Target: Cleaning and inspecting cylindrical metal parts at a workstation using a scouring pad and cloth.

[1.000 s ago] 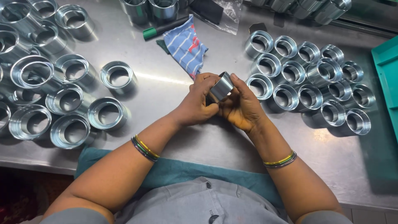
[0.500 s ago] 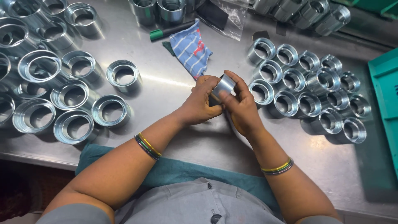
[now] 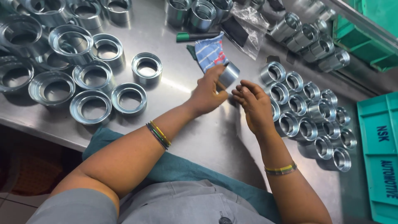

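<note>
My left hand (image 3: 208, 92) grips a small shiny metal sleeve (image 3: 229, 75), held tilted above the steel table (image 3: 199, 137). My right hand (image 3: 253, 104) sits just right of it, fingers loosely curled and off the sleeve. Directly right of my right hand lies a packed group of several small metal sleeves (image 3: 309, 112). A blue striped cloth (image 3: 210, 52) lies just behind my left hand.
Several wide metal rings (image 3: 91, 79) cover the table's left side. Taller metal cylinders (image 3: 199, 12) and a green marker (image 3: 195, 36) lie at the back, beside a clear plastic bag (image 3: 248, 29). More sleeves (image 3: 311, 37) lie at back right. Teal bins (image 3: 379, 157) stand at right.
My right hand has let go of the sleeve and drawn slightly away. My left hand alone now holds it. The camera view has shifted rightward.
</note>
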